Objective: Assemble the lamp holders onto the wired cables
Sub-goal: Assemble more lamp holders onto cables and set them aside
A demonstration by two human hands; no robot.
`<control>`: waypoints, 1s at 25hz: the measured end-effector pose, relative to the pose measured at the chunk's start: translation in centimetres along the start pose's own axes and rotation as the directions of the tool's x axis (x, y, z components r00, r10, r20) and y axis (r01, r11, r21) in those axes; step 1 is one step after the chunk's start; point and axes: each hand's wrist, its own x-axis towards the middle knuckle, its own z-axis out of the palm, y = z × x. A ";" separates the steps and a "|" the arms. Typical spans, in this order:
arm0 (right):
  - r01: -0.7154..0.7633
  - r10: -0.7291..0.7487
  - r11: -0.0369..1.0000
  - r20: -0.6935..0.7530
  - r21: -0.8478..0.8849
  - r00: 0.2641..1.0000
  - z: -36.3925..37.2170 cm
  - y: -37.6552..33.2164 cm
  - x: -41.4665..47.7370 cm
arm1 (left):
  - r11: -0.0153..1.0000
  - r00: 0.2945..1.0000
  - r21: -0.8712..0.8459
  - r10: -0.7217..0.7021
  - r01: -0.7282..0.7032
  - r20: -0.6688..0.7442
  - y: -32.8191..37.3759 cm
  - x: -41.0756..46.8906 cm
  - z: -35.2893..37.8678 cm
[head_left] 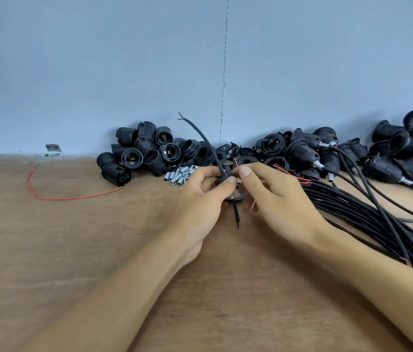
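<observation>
Plywood counter (73, 250) is seen nearest, spanning the scene. A bundle of black cables (378, 219) is laid at the right, and loose lamp holders (147, 153) are heaped along the far edge. Just near of that heap, one cable (209, 143) and a holder cap (225, 179) are clasped by the curled left grip (200, 196). The cap is pinched from the right by the right grip (276, 196). Small metal tubes (181, 174) are scattered just left.

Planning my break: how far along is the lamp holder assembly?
Done: wired holders lie at the right. In hand: left hand and right hand grip a holder part threaded on a cable. To do: a pile of bare holders, metal tubes and a cable bundle.
</observation>
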 end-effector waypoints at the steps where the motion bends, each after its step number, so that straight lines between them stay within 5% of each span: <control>1: -0.009 0.009 1.000 0.033 -0.004 0.999 0.1 0.1 -0.1 | 1.000 1.000 -0.018 0.010 -0.011 -0.026 -0.1 0.1 0.0; 6: 0.069 -0.057 0.995 0.146 -0.076 0.988 0.2 0.0 -0.2 | 0.989 0.994 -0.126 0.071 -0.081 -0.083 0.3 0.6 -0.4; 9: 0.098 -0.030 0.944 0.214 -0.314 0.976 -1.2 -0.5 0.9 | 0.979 0.987 -0.165 0.098 -0.118 -0.125 0.8 1.0 -0.9; 12: 0.073 0.272 0.722 0.379 -0.688 0.884 -4.5 -1.8 2.4 | 0.956 0.982 -0.275 0.055 -0.103 -0.178 1.2 1.1 -1.4; 15: 0.025 0.533 0.519 0.347 -0.854 0.772 -7.6 -3.1 2.8 | 0.934 0.977 -0.349 -0.002 -0.073 -0.211 1.0 1.0 -1.6; 18: 0.033 0.602 0.347 0.250 -0.937 0.758 -9.2 -3.7 2.9 | 0.938 0.985 -0.347 -0.044 -0.018 -0.168 0.6 0.7 -1.1; 21: 0.022 0.530 0.148 0.098 -0.989 0.842 -9.7 -3.6 3.1 | 0.947 0.991 -0.320 -0.053 0.011 -0.120 0.2 0.1 0.1; 23: 0.003 0.423 0.158 0.071 -0.987 0.903 -8.7 -3.4 2.9 | 0.955 0.995 -0.296 -0.046 0.018 -0.088 -0.2 -0.1 0.7; 25: -0.032 0.366 0.410 0.132 -0.911 0.921 -6.5 -2.7 2.5 | 0.952 0.997 -0.305 -0.046 0.026 -0.060 -0.4 -0.3 1.1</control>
